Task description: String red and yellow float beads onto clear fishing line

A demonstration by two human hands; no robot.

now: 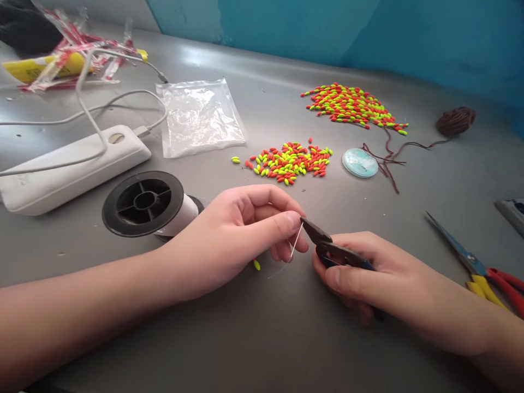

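Observation:
My left hand (pixel 241 232) pinches a thin white line (pixel 297 240) between thumb and fingers, just above the grey table. My right hand (pixel 368 278) grips small dark snips (pixel 327 248), whose blades meet the line at my left fingertips. A single yellow-green bead (pixel 256 265) lies under my left hand. A black spool (pixel 143 203) wound with white line rests on its side just left of my left wrist.
Two piles of red and yellow-green beads (pixel 290 159) (pixel 352 105) lie beyond my hands. Also there: a clear round reel (pixel 359 162), brown cord (pixel 454 121), a plastic bag (pixel 198 115), a white power bank (pixel 69 169) with cables, and scissors (pixel 478 265) at right.

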